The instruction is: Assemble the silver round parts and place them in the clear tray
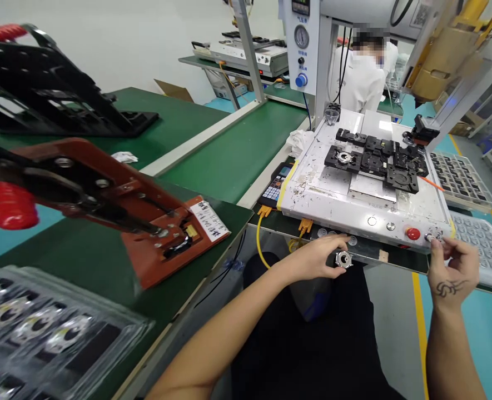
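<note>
Small round black-and-silver ring part (343,259) is pinched in left hand (316,258) fingers, held low below the white machine base (333,208) (apparently clear of the black fixtures (374,158) above). Right hand (454,269) fingers are closed on the small silver panel switch (429,238).

**Ring part and silver knob**

The small round ring-shaped part of silver metal with a dark centre (343,259) sits just right of the frame's middle, a little below it. You hold it at the fingertips of your left hand (317,257), its open face turned up toward you, clear of any surface.

The small silver metal knob (429,238) lies toward the right edge, at about the same height, well apart from the ring. It points out toward you, pinched by the fingertips of your right hand (454,269).
</note>
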Tool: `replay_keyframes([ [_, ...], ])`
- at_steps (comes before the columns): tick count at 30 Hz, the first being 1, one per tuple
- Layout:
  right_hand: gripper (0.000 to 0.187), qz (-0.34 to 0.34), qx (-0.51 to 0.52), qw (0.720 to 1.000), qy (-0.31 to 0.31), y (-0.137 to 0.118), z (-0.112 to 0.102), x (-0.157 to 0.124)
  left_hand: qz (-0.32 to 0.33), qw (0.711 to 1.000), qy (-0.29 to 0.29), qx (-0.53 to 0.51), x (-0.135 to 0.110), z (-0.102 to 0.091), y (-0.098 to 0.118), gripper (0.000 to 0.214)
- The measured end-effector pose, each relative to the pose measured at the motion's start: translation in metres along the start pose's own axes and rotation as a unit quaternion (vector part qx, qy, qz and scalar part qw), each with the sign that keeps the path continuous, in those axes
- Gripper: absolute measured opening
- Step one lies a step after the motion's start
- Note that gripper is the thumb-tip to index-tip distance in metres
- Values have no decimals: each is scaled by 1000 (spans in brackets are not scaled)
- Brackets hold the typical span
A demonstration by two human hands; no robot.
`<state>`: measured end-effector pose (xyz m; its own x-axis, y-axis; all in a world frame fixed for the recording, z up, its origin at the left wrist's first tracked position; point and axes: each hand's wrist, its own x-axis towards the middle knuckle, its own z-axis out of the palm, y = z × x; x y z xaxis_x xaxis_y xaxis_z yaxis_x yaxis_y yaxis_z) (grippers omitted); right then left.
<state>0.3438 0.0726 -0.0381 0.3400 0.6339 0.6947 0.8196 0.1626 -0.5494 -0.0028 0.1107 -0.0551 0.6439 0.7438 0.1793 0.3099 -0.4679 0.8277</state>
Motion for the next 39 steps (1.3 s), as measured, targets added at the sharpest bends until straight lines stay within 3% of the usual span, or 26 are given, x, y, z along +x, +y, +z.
replay_keyframes([
  [2,19,-60,9,998,19,-15,2,-15,21,999,-7,25,15,12,-15,37],
  [3,13,-88,32,996,-10,-23,4,-24,25,999,-7,37,19,17,-22,37],
  [5,8,-120,94,981,-123,-38,11,-42,34,998,-7,54,21,25,-31,38],
  [8,14,-105,150,953,-243,-50,27,-61,50,997,-14,56,9,33,-34,37],
  [12,21,-113,115,937,-310,-48,53,-69,55,997,-22,51,-9,38,-29,38],
  [17,27,-174,63,914,-362,-39,75,-67,52,998,-15,42,-7,38,-27,40],
  [25,27,-252,71,909,-323,-11,90,-91,15,997,-72,7,1,26,-27,36],
  [29,25,-280,94,908,-298,-3,79,-112,1,995,-102,-11,1,18,-24,34],
  [31,22,-279,96,912,-284,-4,67,-118,-8,996,-92,-10,2,18,-22,32],
  [34,20,-262,85,924,-266,-8,52,-118,-17,999,-33,9,8,25,-25,34],
  [39,19,-199,96,941,-255,-18,49,-102,2,998,16,58,23,36,-34,38],
])
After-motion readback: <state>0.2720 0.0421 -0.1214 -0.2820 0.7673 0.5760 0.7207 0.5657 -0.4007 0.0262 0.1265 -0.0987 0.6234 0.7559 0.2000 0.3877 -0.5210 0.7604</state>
